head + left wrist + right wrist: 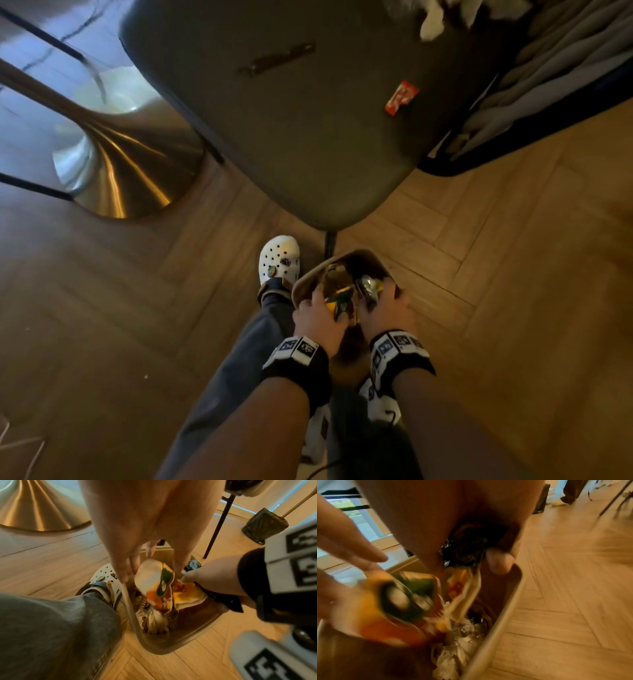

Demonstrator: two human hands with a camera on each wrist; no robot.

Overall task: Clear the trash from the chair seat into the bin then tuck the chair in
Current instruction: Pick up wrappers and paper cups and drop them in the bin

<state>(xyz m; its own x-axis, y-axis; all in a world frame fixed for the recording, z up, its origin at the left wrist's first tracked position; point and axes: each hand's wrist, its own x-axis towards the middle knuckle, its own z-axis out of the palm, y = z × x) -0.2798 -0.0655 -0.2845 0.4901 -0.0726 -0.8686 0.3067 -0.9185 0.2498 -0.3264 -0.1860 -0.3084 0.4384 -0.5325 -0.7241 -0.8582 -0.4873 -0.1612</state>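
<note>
Mid-drop over the bin (308, 279), on the floor just past the chair seat (308, 137). Left hand (317, 313) fingers nearly straight, letting a yellow-green snack wrapper (154, 582) slip – right hand (385, 308) curled round a dark crinkled wrapper (465, 547). Best released low inside the rim, no flinging. Red wrapper (401, 98) and dark brown wrapper (277, 59) left on the seat.

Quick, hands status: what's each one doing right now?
Left hand: over the bin, fingers on a yellow-green wrapper; grip or release cannot be told.
Right hand: curled round a dark crinkly wrapper.
</note>
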